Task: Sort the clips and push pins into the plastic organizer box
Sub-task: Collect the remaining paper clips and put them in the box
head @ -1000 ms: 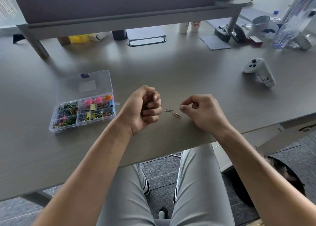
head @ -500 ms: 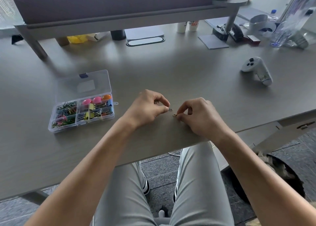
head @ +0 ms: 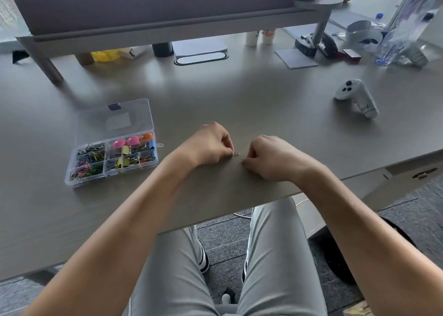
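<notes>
Second clip (head: 242, 159) mostly under right fingers (head: 249, 156)

The white handheld controller (head: 356, 97) lying on the grey desk (head: 239, 95) carries a handwritten mark on its grip that looks like "Ho16", though the characters are small and uncertain. Two white cups (head: 261, 36) at the back of the desk show red printing that is too blurred to read. A pale label (head: 119, 121) on the organizer box lid (head: 115, 119) shows no legible writing.

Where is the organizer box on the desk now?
In the head view, the organizer box sits open on the desk, left of the left hand, near the front edge.
</notes>
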